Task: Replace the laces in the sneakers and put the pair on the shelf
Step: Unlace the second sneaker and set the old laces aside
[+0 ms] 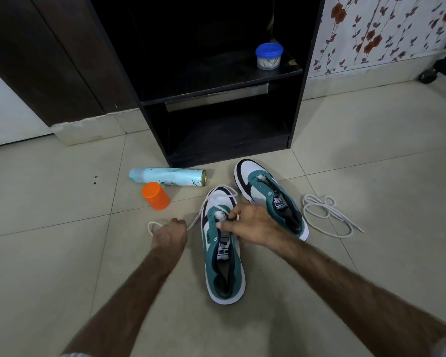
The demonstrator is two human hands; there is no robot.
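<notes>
A spray can (167, 177) lies beside an orange-lidded jar (155, 196) on floor tiles (49, 197).

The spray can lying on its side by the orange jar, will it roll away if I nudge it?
Probably yes: the spray can lies on its side on smooth floor tiles, so a sideways nudge would likely roll it. The orange jar close beside it might stop it that way. Its weight cannot be judged.

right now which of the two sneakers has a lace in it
The nearer sneaker, the one under both hands. A white lace loops over its toe. The farther sneaker has bare eyelets; its lace lies loose on the floor.
</notes>
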